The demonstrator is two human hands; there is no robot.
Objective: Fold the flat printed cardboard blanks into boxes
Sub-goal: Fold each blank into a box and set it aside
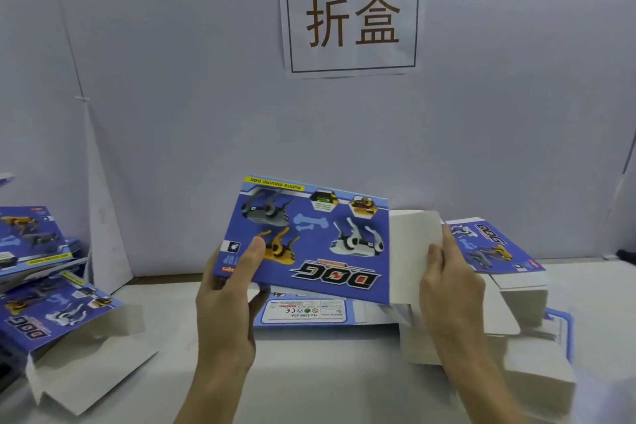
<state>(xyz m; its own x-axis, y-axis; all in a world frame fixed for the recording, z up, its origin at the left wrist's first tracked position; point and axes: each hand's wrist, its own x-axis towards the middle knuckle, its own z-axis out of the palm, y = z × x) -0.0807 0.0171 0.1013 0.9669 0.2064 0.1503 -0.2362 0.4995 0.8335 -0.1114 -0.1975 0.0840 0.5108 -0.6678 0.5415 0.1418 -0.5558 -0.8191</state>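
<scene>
a blue printed cardboard blank (309,241), marked "dog" and showing robot dogs, is held up above the table (309,372), tilted, with its print upside down toward the camera. its left edge is pinched by the left hand (229,296): the thumb (253,256) is pressed on the printed face and the fingers are curled behind. a plain white flap (411,251) at the blank's right end is gripped by the right hand (451,286), with the fingertips laid along the flap's outer edge. a lower panel carrying a white warning label (303,311) is seen below the held face.

on the table's left side, a heap of blue printed cartons (51,306) is seen, some with white flaps standing open. on the right side, behind and beside the right hand, a stack of flat blanks (495,248) is lying, with more white card below it that is partly blurred. on the pale wall behind, a paper sign (352,19) with two brown characters in a dark frame is fixed.
</scene>
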